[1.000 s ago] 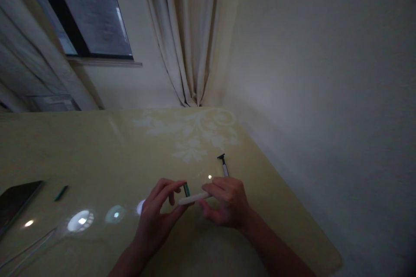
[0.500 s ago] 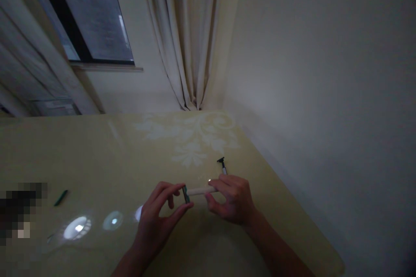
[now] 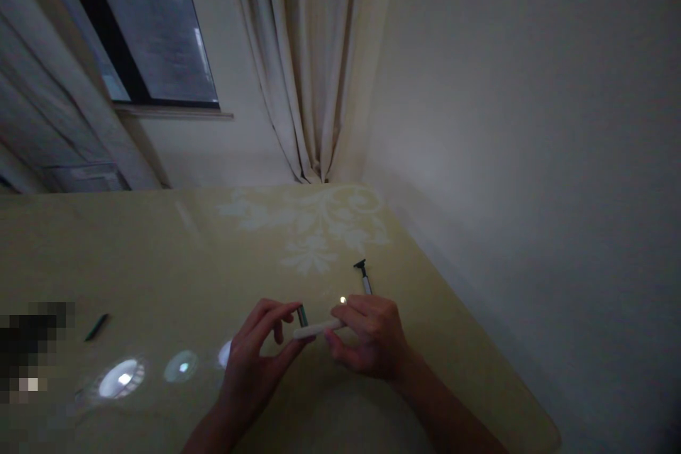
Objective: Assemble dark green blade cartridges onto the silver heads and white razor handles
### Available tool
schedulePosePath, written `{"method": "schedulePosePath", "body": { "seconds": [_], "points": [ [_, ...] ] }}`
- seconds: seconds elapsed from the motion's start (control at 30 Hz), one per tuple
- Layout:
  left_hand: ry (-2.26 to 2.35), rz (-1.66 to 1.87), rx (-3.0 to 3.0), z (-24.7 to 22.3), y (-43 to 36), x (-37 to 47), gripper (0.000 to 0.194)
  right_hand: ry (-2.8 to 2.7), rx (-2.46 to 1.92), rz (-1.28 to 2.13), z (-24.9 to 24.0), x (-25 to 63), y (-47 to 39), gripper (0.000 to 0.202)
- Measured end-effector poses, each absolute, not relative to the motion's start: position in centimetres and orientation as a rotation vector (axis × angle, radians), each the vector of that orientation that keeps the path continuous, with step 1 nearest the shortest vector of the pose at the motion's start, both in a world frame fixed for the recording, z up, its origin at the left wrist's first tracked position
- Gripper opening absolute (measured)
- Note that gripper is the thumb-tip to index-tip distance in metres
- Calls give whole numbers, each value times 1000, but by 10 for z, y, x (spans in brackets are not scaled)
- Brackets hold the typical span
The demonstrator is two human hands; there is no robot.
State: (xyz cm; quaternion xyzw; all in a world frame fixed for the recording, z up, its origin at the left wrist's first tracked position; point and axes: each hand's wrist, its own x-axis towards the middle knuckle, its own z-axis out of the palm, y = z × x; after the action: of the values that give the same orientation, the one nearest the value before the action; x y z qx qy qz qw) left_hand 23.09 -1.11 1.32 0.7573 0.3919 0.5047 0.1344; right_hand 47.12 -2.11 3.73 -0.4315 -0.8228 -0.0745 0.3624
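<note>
My left hand (image 3: 255, 355) pinches a small green-and-dark razor blade cartridge (image 3: 303, 314) upright between thumb and forefinger. In my right hand (image 3: 375, 337) is a slim pale stick (image 3: 316, 329), gripped between thumb and fingers; its far end is hidden by the palm. The stick's left end overlaps the lower part of the cartridge, close to my left thumb; whether they touch I cannot tell. Just beyond my right hand lies a razor (image 3: 365, 280) with a black head and a grey handle, partly covered by the knuckles.
A second dark green narrow piece (image 3: 96, 327) lies on the glossy yellowish table (image 3: 159, 255) at the left. A pixelated dark patch covers the left edge. Behind the table are curtains (image 3: 319, 71) and a window; a bare wall (image 3: 505, 120) runs along the right.
My right hand has moved slightly left and down, tilting the stick. Its tip has shifted from the middle of the cartridge to its lower end. My left hand stays nearly still.
</note>
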Motion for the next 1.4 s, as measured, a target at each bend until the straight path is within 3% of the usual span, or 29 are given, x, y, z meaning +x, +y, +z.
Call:
{"method": "schedulePosePath", "body": {
  "seconds": [0.5, 0.67, 0.83, 1.4],
  "points": [
    [1152, 1450, 2169, 15, -14, 230, 36, -2059, -1153, -229, 36, 474, -21, 31],
    [1105, 1471, 2189, 16, -14, 232, 28, -2145, -1106, -184, 35, 471, -22, 32],
    [1160, 1429, 2176, 11, -15, 229, 36, -2079, -1146, -215, 35, 472, -21, 31],
    [1120, 1478, 2174, 18, -16, 229, 28, -2094, -1117, -216, 33, 466, -23, 34]
  ]
}}
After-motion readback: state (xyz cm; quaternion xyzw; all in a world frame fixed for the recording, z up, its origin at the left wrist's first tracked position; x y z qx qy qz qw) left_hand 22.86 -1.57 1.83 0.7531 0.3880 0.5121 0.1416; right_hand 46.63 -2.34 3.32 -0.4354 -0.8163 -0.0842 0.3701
